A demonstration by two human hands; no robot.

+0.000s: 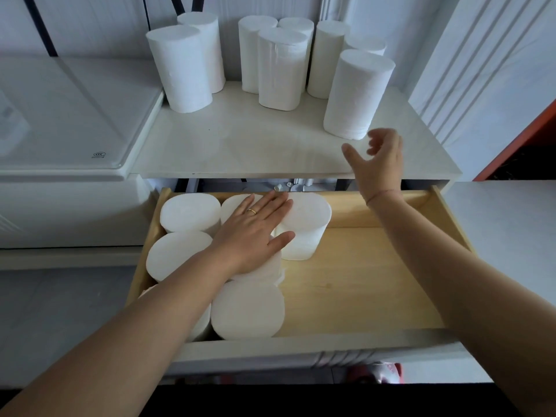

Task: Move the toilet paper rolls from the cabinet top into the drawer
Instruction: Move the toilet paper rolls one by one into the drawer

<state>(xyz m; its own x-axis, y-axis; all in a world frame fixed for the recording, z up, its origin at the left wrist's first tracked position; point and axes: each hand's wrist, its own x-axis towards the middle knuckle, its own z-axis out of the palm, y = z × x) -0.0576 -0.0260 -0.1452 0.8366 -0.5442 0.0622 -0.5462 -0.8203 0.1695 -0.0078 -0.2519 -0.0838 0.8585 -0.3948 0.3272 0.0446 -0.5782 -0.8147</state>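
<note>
Two hands busy: left hand (255, 227) flat, fingers straight, pressing on rolls (189, 215) packed in drawer (361, 281), likely to keep them tight; right hand (376, 164) holding nothing, fingers loosely apart, just short of nearest roll (358, 94) on cabinet top (255, 139). Eight upright up there, nothing between hand and roll; white lid (60, 115) off left, out of the way.

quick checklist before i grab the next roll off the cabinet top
1. Drawer pulled open: ok.
2. Bare floor in its right half: ok.
3. Right hand empty, fingers loose: ok.
4. Nearest roll upright on the cabinet top, path unblocked: ok.
5. Left hand flat on the stored rolls, off the bare space: ok.
6. Stored rolls packed steady: cannot tell.
</note>
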